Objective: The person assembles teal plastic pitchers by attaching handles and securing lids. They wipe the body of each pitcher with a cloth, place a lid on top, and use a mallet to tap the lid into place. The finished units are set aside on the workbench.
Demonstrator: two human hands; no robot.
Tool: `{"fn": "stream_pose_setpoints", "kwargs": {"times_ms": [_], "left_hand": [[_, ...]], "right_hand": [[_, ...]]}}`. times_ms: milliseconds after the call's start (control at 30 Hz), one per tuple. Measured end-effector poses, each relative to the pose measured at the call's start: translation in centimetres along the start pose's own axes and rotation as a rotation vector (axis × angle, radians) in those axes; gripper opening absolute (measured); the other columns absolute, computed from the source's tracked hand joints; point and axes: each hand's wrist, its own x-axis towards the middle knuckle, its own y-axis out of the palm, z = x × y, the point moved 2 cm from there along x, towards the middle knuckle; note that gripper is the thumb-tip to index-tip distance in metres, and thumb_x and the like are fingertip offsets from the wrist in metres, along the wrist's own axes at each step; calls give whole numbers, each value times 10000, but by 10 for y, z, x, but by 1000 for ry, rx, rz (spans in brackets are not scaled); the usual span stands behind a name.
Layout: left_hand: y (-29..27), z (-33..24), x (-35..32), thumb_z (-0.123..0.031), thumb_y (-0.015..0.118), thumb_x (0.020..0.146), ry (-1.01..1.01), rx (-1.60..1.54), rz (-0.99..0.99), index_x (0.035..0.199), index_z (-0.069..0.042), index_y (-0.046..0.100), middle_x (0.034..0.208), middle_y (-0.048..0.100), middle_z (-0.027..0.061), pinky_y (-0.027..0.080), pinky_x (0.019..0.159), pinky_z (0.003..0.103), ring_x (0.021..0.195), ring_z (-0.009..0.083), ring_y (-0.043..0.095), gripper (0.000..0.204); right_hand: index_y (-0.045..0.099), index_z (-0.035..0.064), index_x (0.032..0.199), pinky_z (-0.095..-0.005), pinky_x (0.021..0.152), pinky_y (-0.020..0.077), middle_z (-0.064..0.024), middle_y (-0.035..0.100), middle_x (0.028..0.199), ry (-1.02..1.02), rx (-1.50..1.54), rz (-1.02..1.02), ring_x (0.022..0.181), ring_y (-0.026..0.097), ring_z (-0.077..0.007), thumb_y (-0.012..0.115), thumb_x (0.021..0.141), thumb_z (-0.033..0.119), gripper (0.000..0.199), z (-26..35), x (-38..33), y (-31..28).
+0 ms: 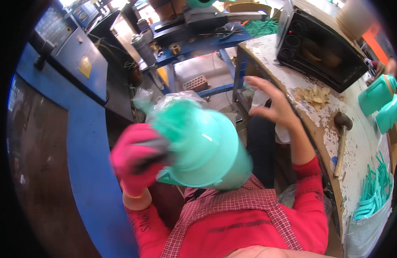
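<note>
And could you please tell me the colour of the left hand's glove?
The glove is pink with dark patches; head view shows it.

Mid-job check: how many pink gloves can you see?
1: the pink glove is on the left hand, left of the turquoise container. The right hand is bare. Others could be hidden among the clutter.

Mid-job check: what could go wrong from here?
1. The gloved left hand is blurred at the side of the turquoise plastic container, its grip unclear, and the right hand is open and apart; the container might slip.
2. The mallet lies with its handle end near the worktable's edge; a passing arm could knock it off.
3. Crumpled tan scraps lie by the countertop oven, its red light lit; if hot, they might scorch.
</note>
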Motion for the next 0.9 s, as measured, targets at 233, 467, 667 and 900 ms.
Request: {"fn": "stream_pose_setpoints", "kwargs": {"times_ms": [233, 467, 667, 900], "left_hand": [[50, 23, -1, -267, 969, 551, -349, -279, 24, 1510, -44, 263, 1365, 530, 147, 512, 826, 324, 1189, 246, 567, 1211], [54, 41, -2, -262, 951, 602, -479, -298, 210, 1550, -39, 171, 1479, 416, 173, 382, 1093, 422, 1292, 305, 504, 1248], [62, 47, 17, -189, 866, 679, -44, -88, 401, 1120, -55, 613, 1019, 706, 83, 520, 922, 415, 948, 267, 687, 526], [59, 40, 27, -178, 817, 651, 137, 14, 624, 973, -64, 637, 722, 607, 63, 510, 634, 359, 662, 266, 628, 386]], "right_hand": [[318, -19, 1492, -410, 1104, 368, -208, 453, 1455, -336, 428, 309, 1320, 478, -343, 908, 611, 378, 1132, 61, -17, 54], [458, 21, 1433, -447, 1121, 337, -188, 440, 1461, -343, 642, 304, 1347, 430, -343, 900, 598, 420, 1026, 35, -1, 66], [407, 2, 1446, -442, 1124, 323, -186, 438, 1447, -417, 568, 283, 1334, 430, -347, 889, 601, 490, 1088, 32, 9, 68], [397, 3, 1429, -416, 1064, 384, -177, 489, 1365, -361, 610, 490, 1264, 490, -336, 881, 621, 466, 1050, 43, 14, 71]]}}
